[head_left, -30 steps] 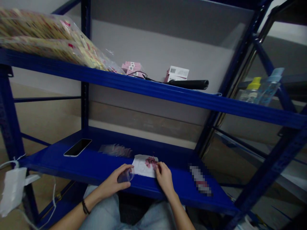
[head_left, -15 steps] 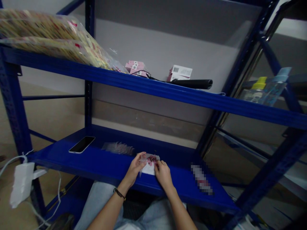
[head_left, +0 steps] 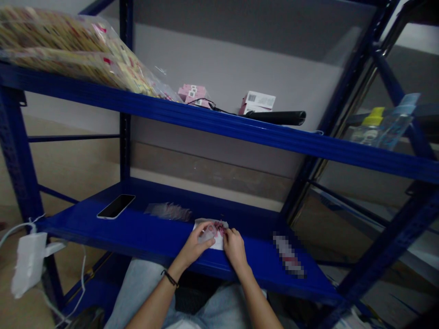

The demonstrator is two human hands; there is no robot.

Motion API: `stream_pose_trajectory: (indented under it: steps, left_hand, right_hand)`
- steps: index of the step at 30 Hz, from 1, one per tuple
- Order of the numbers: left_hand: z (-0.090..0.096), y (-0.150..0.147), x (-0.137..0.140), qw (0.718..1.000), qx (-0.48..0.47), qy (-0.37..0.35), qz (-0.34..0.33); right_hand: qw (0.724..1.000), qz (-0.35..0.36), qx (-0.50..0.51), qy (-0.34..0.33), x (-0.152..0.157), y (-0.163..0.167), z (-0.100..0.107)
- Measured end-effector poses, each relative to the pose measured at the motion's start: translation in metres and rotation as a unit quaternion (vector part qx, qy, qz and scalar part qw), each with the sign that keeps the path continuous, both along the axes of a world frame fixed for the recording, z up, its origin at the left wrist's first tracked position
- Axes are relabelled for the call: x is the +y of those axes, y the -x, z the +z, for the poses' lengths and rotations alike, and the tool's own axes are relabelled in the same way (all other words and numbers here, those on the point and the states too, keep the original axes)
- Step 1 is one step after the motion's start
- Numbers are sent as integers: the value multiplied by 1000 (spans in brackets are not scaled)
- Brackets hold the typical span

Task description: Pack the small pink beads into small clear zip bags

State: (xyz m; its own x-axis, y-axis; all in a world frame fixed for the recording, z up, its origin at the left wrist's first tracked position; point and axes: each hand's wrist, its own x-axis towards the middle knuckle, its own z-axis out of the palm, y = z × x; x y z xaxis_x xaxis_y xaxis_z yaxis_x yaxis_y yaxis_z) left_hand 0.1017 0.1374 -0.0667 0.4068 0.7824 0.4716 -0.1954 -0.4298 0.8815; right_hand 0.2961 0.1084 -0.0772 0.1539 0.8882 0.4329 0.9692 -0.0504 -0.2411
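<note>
A white sheet [head_left: 218,245] lies near the front edge of the blue shelf, with a small heap of pink and dark red pieces [head_left: 220,226] on it. My left hand [head_left: 196,244] holds a small clear plastic bag [head_left: 207,234] over the left part of the sheet, thumb and fingers curved around it. At the heap's right side, my right hand [head_left: 234,246] has its fingers drawn together; what they hold, if anything, is too small to make out. To the left lies a stack of clear plastic bags [head_left: 168,211].
A phone [head_left: 116,206] rests on the lower shelf [head_left: 144,237] at left; a blurred-out item [head_left: 288,256] lies at right. Above, the upper shelf [head_left: 212,119] carries filled bags [head_left: 68,50], pink boxes [head_left: 194,93], a black tube [head_left: 277,118] and bottles [head_left: 370,128].
My left hand has turned and moved slightly right, bringing the plastic bag further over the sheet. My right hand stays by the heap, almost unmoved.
</note>
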Motion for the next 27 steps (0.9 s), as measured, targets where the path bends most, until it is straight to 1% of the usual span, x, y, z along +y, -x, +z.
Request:
stream_pose_trajectory:
  steps: [2,4,5,7,9,10,12,13,14,17,18,21,23,25,27]
  left_hand:
    - [1,0,-1,1000,14,-14,11]
    - [2,-1,-1,999,16,-24,22]
    - [2,-1,-2,999,15,-29,26]
    - [3,-2,-2,998,18,-39,37]
    - [3,-2,-3,997,32,-54,52]
    - [3,-2,-3,996,40,-62,57]
    - [3,-2,-2,994,50,-75,58]
    - [3,-2,-2,994,49,-75,55]
    - [3,-2,-2,995,45,-69,53]
    - [3,-1,-1,999,13,-15,46]
    - [3,0,-1,999,-5,10,38]
    - [3,1,0,994,-68,85,-2]
    - [3,1,-1,986,-110,119,-23]
    - [3,1,-1,981,-136,133,-31]
    - [4,1,-2,980,-146,133,-30]
  right_hand:
    - [999,14,28,-18,-1,-2,6]
    - [994,44,90,-44,-2,-4,18]
    - [987,61,135,-55,-2,-5,26]
    - [966,92,233,-69,-4,-3,44]
    - [943,126,299,-73,-7,4,60]
    - [937,154,308,-66,-9,9,67]
    - [934,211,284,-47,-12,19,76]
    - [936,224,268,-42,-13,21,78]
    - [940,220,258,-47,-13,22,80]
    - [953,140,256,-84,-8,11,74]
    - [958,121,246,-80,-6,6,69]
    - [981,105,160,-19,1,-6,50]
    - [992,90,91,17,4,-7,37]
    - [996,70,41,32,5,-3,28]
    - [997,59,10,38,4,3,24]
